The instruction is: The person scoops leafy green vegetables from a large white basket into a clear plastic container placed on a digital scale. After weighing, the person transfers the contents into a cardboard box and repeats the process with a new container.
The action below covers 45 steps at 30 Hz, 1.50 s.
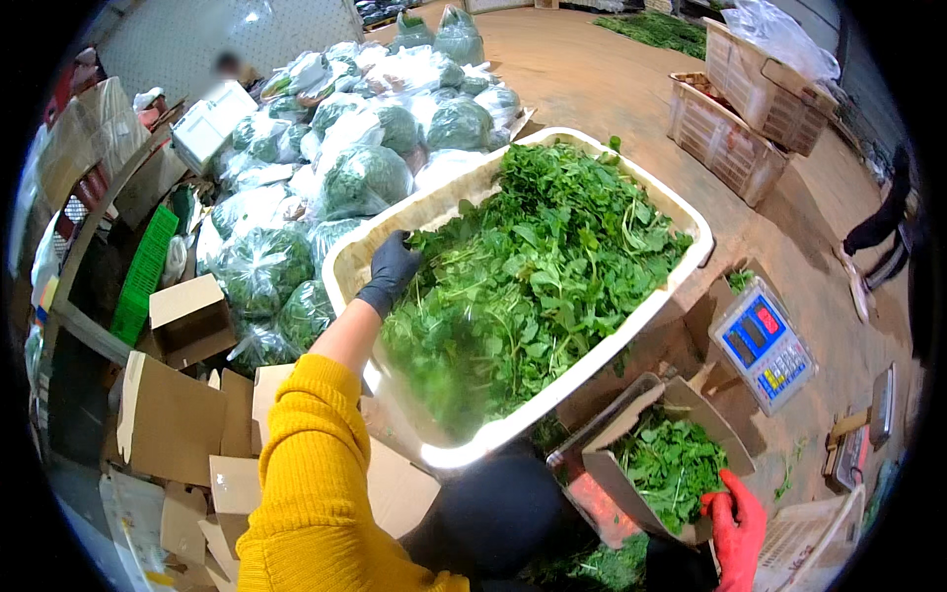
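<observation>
My left hand [394,269], in a black glove, is at the left side of a large white plastic tub [696,234]. Its curled fingers grip the edge of a heap of leafy greens [552,252] that fills much of the tub; some fingertips are hidden in leaves. My right hand [738,528], in a red glove, grips the near right wall of a small open cardboard box [617,474]. Inside that box lies a smaller pile of leafy greens [673,469], which the red fingertips nearly touch. Greens at the tub's near left look blurred.
Tied plastic bags of greens [365,181] are heaped beyond the tub. Empty cardboard boxes [173,419] crowd the left. A digital scale display [764,345] stands right of the tub. Stacked crates [730,138] are at the far right, and a person's legs [873,232] show nearby.
</observation>
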Tool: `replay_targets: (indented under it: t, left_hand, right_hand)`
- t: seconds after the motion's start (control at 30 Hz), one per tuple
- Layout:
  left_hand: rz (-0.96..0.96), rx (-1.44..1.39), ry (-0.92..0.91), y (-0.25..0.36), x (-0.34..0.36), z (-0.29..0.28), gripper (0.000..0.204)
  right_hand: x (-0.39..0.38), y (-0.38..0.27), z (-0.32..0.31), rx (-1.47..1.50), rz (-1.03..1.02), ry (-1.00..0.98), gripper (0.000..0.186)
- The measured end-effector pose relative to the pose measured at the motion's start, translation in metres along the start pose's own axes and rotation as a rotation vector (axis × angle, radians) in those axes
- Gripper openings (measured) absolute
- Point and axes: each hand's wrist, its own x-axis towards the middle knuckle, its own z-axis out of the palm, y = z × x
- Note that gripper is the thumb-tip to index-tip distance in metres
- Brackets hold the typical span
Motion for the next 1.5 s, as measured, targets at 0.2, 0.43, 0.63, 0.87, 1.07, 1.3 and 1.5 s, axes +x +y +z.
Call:
replay_targets:
  t: [0.2,0.43,0.63,0.87,1.07,1.3,1.5]
  left_hand:
    - [0.066,0.189,-0.002,-0.014,0.027,0.075,0.015]
    - [0.383,0.449,-0.005,0.002,0.078,0.129,0.022]
    - [0.375,0.482,0.13,-0.008,0.101,0.138,0.007]
    - [0.313,-0.002,0.579,-0.025,0.138,0.027,0.007]
    - [0.2,0.678,0.719,-0.026,0.136,0.004,0.019]
    - [0.233,0.099,-0.187,0.039,0.074,0.064,0.056]
    - [-0.254,-0.309,-1.044,0.117,0.029,0.091,0.06]
  right_hand:
    - [0.02,-0.009,0.008,-0.72,-0.537,0.03,0.018]
    - [0.041,-0.022,0.031,-0.643,-0.076,-0.054,0.025]
    - [0.051,-0.018,0.037,-0.635,0.076,-0.093,0.031]
    - [0.052,-0.03,0.038,-0.568,0.132,-0.111,0.035]
    - [0.051,-0.023,0.034,-0.659,0.1,-0.143,0.037]
    - [0.051,-0.035,0.043,-0.645,0.194,-0.152,0.038]
    - [0.053,-0.045,0.049,-0.638,0.185,-0.186,0.037]
